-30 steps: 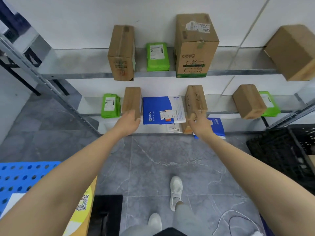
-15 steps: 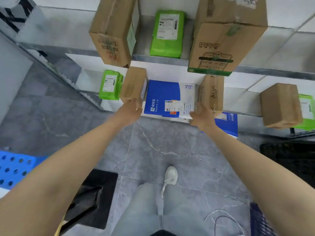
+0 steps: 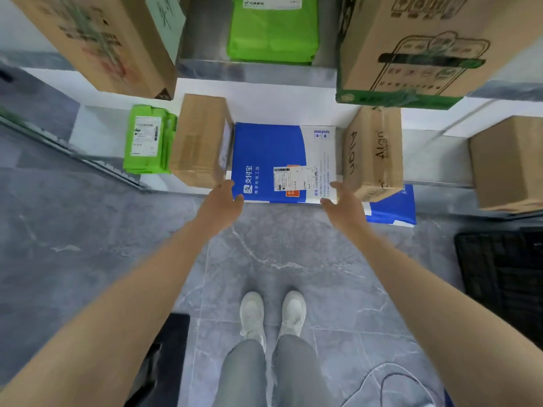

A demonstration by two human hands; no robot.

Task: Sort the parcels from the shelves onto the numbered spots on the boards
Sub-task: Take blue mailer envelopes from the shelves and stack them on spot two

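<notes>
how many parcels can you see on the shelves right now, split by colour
brown cardboard boxes: 5
green bags: 2
blue and white mailers: 2
total: 9

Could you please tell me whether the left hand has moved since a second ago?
Yes: the left hand left the small brown box and shifted right to the corner of the blue parcel.
</notes>
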